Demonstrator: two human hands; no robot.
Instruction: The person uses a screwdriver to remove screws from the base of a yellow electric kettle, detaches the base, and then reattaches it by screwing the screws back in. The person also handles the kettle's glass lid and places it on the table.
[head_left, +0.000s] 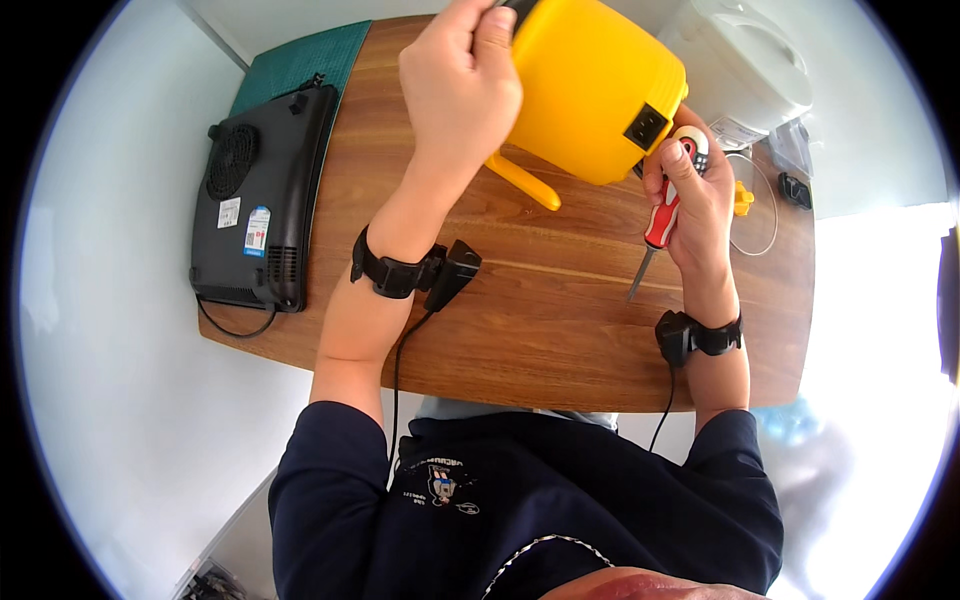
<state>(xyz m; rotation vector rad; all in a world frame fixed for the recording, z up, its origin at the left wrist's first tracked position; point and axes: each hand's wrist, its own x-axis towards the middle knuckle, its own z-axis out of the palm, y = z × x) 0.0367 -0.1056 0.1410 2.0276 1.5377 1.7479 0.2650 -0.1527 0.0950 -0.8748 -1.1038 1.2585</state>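
A yellow plastic appliance (590, 85) with rounded corners is tilted above the far middle of the table. A black power inlet (646, 127) shows on its near right side, and a yellow bar-like handle (525, 182) sticks out at its lower left. My left hand (465, 75) is closed on its upper left corner, thumb by a black part. In my right hand (697, 200) is a ratchet screwdriver (664, 217) with a red and white handle, its shaft pointing toward me. That hand's fingertips reach behind the appliance's right edge, partly hidden.
A black induction cooker (262, 205) lies upside down at left, partly over a green cutting mat (300, 62). A white lidded container (745, 65) stands at far right. Near it are a small yellow knob (743, 198), a white cable (775, 225) and a black clip-like piece (796, 191).
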